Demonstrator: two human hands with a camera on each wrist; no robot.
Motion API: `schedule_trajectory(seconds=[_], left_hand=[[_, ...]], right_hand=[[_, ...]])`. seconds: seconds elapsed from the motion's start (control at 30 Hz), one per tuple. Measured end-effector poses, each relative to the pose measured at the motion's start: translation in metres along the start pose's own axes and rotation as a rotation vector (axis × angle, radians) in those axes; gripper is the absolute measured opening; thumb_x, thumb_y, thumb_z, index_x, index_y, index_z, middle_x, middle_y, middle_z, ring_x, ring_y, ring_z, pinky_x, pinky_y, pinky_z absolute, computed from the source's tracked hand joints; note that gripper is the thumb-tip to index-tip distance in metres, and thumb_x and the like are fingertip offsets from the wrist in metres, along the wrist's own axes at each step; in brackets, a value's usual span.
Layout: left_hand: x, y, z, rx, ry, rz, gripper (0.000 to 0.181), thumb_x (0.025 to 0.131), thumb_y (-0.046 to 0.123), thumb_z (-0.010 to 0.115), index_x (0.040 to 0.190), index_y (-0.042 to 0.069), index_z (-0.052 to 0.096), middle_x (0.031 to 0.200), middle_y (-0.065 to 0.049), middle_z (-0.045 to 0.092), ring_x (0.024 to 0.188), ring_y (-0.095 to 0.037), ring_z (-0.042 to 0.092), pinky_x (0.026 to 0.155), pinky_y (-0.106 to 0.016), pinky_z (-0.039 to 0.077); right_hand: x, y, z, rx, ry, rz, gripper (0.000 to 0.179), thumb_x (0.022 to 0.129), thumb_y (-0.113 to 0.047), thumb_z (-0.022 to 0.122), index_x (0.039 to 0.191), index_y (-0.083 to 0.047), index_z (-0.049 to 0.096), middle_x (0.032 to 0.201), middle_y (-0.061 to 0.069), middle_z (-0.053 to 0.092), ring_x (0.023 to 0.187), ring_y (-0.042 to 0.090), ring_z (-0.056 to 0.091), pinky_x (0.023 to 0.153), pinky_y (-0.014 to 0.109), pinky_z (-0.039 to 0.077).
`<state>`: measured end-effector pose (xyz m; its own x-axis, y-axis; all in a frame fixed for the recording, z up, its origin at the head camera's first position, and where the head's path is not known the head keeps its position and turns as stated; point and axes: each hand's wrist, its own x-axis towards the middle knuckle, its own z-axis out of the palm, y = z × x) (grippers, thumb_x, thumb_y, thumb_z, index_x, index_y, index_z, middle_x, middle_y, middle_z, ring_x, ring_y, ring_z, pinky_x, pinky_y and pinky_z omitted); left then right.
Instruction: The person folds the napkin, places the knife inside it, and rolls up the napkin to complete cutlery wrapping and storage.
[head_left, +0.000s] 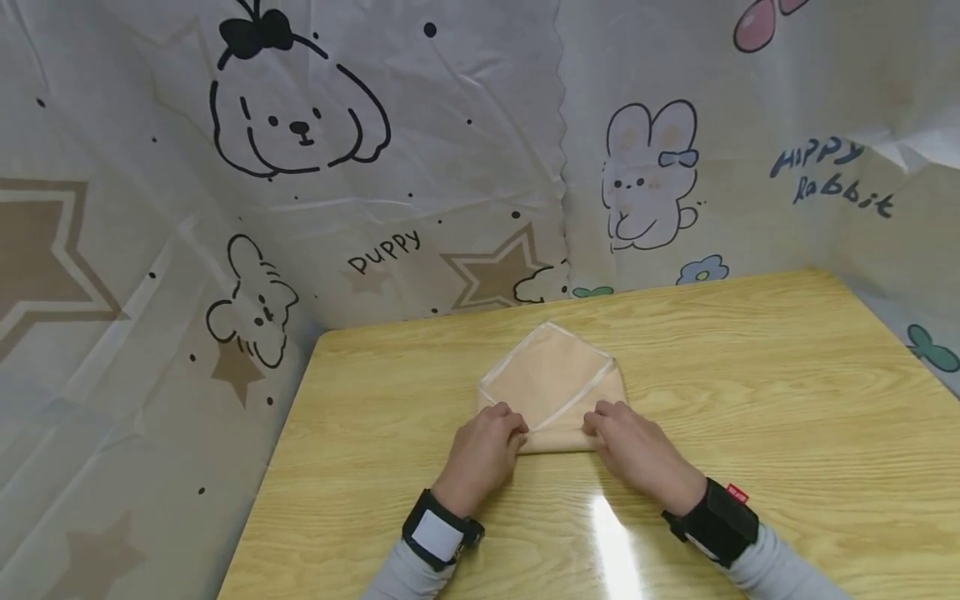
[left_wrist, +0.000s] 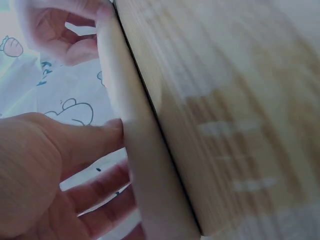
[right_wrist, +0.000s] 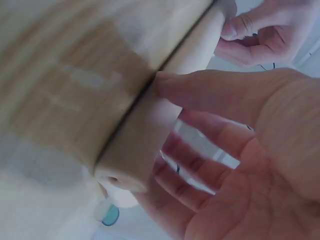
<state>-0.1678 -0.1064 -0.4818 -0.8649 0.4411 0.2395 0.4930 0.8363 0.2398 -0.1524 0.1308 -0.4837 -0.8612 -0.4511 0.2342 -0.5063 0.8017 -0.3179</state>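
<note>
A beige cloth (head_left: 547,375) with white edging lies on the table, its far part folded to a point. Along its near edge runs a thick roll (head_left: 558,442), seen from close by in the left wrist view. My left hand (head_left: 483,446) holds the left part of this roll, thumb on the near side and fingers over the top. At the right part, my right hand (head_left: 645,454) grips it the same way. The right wrist view shows the thumb (right_wrist: 200,90) pressed against the roll and the roll's open end (right_wrist: 117,180) below.
The wood-grain table (head_left: 750,367) extends around the cloth on all sides. A white sheet (head_left: 480,142) printed with cartoon animals and stars hangs behind and at the sides. Black straps (head_left: 720,521) sit on both wrists.
</note>
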Motion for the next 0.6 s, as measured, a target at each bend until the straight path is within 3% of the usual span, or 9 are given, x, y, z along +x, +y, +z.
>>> schedule_trajectory(seconds=[0.2, 0.37, 0.47, 0.6], left_hand=[[0.001, -0.001, -0.002, 0.048, -0.03, 0.039, 0.011, 0.086, 0.019, 0.07, 0.09, 0.018, 0.08, 0.086, 0.004, 0.062, 0.076, -0.012, 0.055, 0.056, -0.027, 0.049], [-0.003, 0.002, -0.007, 0.17, -0.079, 0.094, 0.014, 0.082, 0.02, 0.07, 0.095, 0.02, 0.078, 0.085, 0.002, 0.052, 0.077, -0.016, 0.044, 0.056, -0.028, 0.038], [-0.005, 0.005, -0.006, 0.221, -0.049, 0.142, 0.009, 0.079, 0.016, 0.072, 0.086, 0.018, 0.075, 0.079, 0.001, 0.05, 0.073, -0.017, 0.045, 0.054, -0.029, 0.038], [-0.006, 0.009, -0.005, 0.226, 0.007, 0.148, 0.009, 0.074, 0.009, 0.073, 0.077, 0.016, 0.069, 0.071, 0.002, 0.056, 0.064, -0.015, 0.051, 0.048, -0.028, 0.043]], right_hand=[[-0.001, 0.001, 0.004, -0.031, 0.009, -0.016, 0.016, 0.08, -0.003, 0.075, 0.093, -0.011, 0.072, 0.09, -0.001, 0.055, 0.079, 0.015, 0.047, 0.054, 0.025, 0.046], [0.0, 0.002, 0.003, -0.059, 0.029, -0.059, 0.013, 0.079, -0.002, 0.076, 0.089, -0.011, 0.073, 0.088, -0.001, 0.055, 0.075, 0.015, 0.045, 0.056, 0.024, 0.044], [-0.001, 0.002, 0.003, -0.064, 0.039, -0.082, 0.015, 0.078, -0.001, 0.076, 0.089, -0.01, 0.073, 0.084, 0.0, 0.057, 0.073, 0.014, 0.049, 0.057, 0.026, 0.047], [-0.001, 0.0, 0.002, -0.079, 0.036, -0.085, 0.024, 0.077, 0.004, 0.074, 0.096, -0.01, 0.073, 0.085, 0.001, 0.06, 0.074, 0.016, 0.055, 0.056, 0.028, 0.049]])
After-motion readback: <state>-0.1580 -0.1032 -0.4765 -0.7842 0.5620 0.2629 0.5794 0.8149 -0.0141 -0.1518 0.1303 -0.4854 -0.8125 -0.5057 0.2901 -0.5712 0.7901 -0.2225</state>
